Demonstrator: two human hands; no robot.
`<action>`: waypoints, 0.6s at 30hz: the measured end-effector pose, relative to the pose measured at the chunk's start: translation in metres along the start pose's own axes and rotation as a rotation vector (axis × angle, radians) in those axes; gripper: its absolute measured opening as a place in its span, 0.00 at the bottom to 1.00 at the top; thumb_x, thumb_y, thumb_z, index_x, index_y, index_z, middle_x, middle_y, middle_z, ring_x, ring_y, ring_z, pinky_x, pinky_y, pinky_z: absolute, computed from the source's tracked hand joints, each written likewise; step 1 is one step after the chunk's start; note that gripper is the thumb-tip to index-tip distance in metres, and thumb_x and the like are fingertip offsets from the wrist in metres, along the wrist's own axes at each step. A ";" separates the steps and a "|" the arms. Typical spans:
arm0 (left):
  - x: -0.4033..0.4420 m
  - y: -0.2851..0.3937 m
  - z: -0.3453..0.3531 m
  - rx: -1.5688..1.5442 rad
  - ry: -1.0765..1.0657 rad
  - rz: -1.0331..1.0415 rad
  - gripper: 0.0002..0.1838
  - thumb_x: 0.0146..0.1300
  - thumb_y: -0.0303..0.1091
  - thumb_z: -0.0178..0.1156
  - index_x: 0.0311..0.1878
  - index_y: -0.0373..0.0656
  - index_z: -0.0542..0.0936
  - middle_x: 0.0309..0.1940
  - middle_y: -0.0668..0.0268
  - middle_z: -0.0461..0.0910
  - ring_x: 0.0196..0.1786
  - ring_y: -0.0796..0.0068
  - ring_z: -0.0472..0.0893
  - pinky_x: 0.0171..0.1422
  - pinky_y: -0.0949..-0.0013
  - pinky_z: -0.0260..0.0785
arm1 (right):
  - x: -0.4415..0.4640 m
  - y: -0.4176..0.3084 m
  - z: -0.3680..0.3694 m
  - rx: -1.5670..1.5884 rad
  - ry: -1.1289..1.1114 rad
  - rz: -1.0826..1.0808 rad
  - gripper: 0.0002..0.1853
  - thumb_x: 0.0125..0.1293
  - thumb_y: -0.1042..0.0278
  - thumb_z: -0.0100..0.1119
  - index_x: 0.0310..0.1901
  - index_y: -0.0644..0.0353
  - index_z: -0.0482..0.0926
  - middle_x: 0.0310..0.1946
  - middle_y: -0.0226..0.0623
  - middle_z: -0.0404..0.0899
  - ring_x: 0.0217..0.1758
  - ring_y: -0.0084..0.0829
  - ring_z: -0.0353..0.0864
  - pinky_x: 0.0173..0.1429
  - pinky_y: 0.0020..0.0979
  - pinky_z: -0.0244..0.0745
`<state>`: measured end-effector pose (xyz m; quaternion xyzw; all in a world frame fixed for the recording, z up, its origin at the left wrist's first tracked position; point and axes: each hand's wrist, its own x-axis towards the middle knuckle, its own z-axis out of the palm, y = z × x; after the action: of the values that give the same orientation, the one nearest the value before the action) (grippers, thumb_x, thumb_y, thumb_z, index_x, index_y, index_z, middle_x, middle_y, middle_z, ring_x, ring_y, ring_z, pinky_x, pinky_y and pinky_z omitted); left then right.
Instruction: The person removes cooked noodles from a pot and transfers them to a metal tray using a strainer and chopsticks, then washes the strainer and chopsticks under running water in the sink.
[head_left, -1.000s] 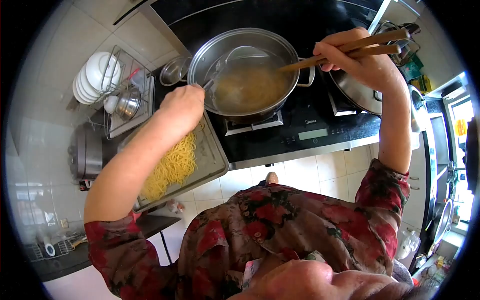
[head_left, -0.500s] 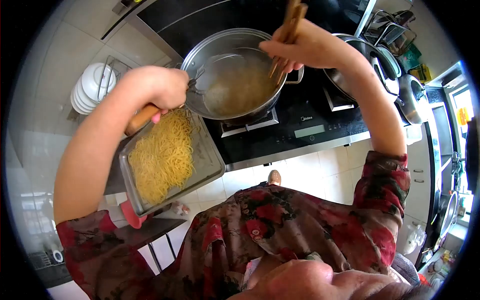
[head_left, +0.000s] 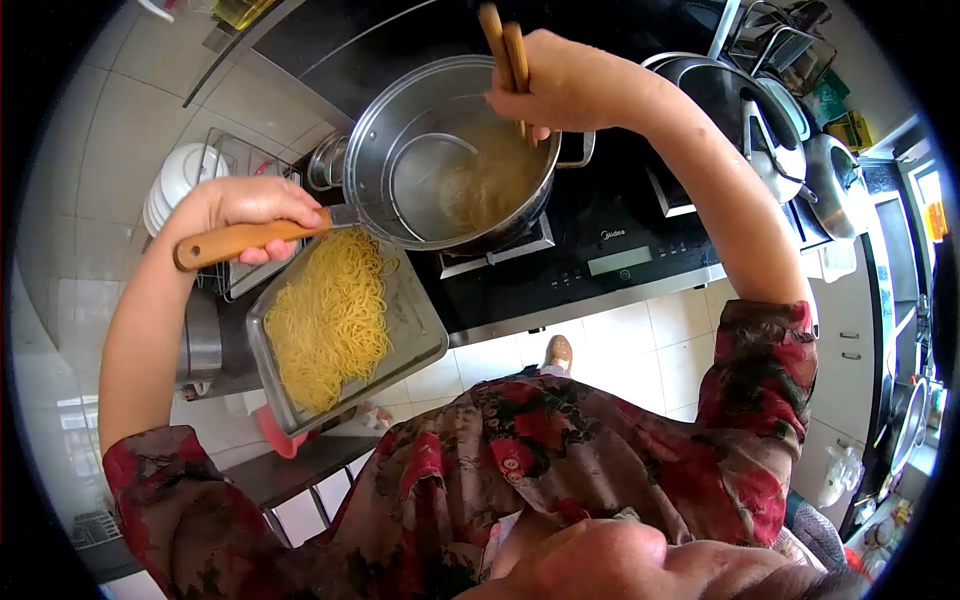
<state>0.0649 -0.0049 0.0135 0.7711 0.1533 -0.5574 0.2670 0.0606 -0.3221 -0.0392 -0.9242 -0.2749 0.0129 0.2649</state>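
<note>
My left hand point(head_left: 265, 215) is closed round the wooden handle point(head_left: 240, 243) of a strainer, whose metal neck reaches over the left rim of a large pot point(head_left: 365, 130). A round rim, apparently the strainer's, shows inside the pot, partly under cloudy liquid point(head_left: 425, 185). Above the pot's right side, my right hand point(head_left: 560, 85) grips a pair of wooden chopsticks point(head_left: 507, 50) pointing down into it. Their lower ends are hidden by the hand and blur. Pale noodles point(head_left: 485, 190) seem to swirl near them. Yellow noodles point(head_left: 335, 320) lie heaped on a metal tray point(head_left: 415, 335) below my left hand.
The pot stands on a black stove point(head_left: 620, 240). A lidded pan point(head_left: 715, 100) is on the right burner, with another metal pan point(head_left: 835, 185) farther right. White bowls point(head_left: 180, 180) sit in a wire rack at left. A tiled floor point(head_left: 625, 330) shows below.
My left hand has moved left and down, showing the whole strainer handle. My right hand and the chopsticks have shifted left over the pot. The liquid's swirl has changed.
</note>
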 end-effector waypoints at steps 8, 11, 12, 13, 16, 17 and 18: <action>0.024 -0.034 0.056 -0.292 -0.152 0.071 0.21 0.72 0.42 0.45 0.61 0.38 0.69 0.15 0.65 0.69 0.08 0.77 0.67 0.10 0.75 0.60 | -0.041 0.004 -0.001 0.438 0.197 -0.029 0.17 0.69 0.57 0.54 0.35 0.66 0.80 0.23 0.42 0.81 0.24 0.26 0.84 0.27 0.25 0.81; 0.015 -0.031 0.086 -0.461 -0.114 0.185 0.16 0.70 0.40 0.48 0.51 0.36 0.71 0.19 0.65 0.72 0.13 0.78 0.69 0.16 0.76 0.61 | -0.044 0.006 -0.024 0.428 0.283 -0.288 0.16 0.72 0.58 0.51 0.41 0.63 0.81 0.30 0.41 0.83 0.30 0.30 0.87 0.31 0.24 0.84; 0.011 -0.029 0.093 -0.531 -0.088 0.186 0.15 0.70 0.40 0.48 0.48 0.37 0.70 0.20 0.66 0.72 0.14 0.78 0.69 0.17 0.76 0.62 | -0.042 0.010 -0.034 0.292 0.314 -0.333 0.14 0.71 0.59 0.52 0.41 0.61 0.81 0.32 0.43 0.83 0.30 0.31 0.87 0.31 0.25 0.84; 0.008 -0.029 0.096 -0.602 -0.061 0.187 0.14 0.70 0.40 0.48 0.45 0.38 0.70 0.21 0.66 0.73 0.15 0.78 0.70 0.19 0.76 0.62 | -0.043 0.005 -0.041 0.225 0.263 -0.238 0.12 0.70 0.61 0.54 0.41 0.60 0.83 0.32 0.41 0.84 0.32 0.29 0.87 0.35 0.26 0.84; 0.002 -0.027 0.083 -0.528 -0.039 0.179 0.13 0.71 0.40 0.46 0.48 0.41 0.68 0.20 0.68 0.71 0.13 0.80 0.68 0.15 0.75 0.62 | -0.011 -0.001 -0.029 0.087 0.172 -0.134 0.10 0.67 0.63 0.58 0.38 0.60 0.84 0.30 0.37 0.84 0.33 0.28 0.85 0.39 0.28 0.82; 0.000 -0.027 0.075 -0.423 0.011 0.175 0.16 0.71 0.41 0.44 0.55 0.41 0.66 0.19 0.69 0.69 0.11 0.81 0.66 0.13 0.75 0.61 | 0.004 0.019 -0.003 -0.052 0.267 -0.242 0.10 0.68 0.63 0.57 0.39 0.58 0.85 0.33 0.39 0.85 0.34 0.29 0.86 0.41 0.27 0.83; -0.001 -0.029 0.064 -0.297 0.044 0.161 0.20 0.70 0.37 0.46 0.61 0.38 0.64 0.22 0.68 0.70 0.13 0.81 0.68 0.13 0.75 0.63 | 0.017 0.025 0.007 -0.082 0.190 -0.297 0.09 0.67 0.64 0.58 0.38 0.58 0.85 0.32 0.37 0.85 0.34 0.30 0.85 0.43 0.28 0.83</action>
<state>-0.0007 -0.0184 -0.0080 0.7451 0.1773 -0.4883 0.4183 0.0862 -0.3274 -0.0552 -0.8805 -0.3823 -0.1249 0.2509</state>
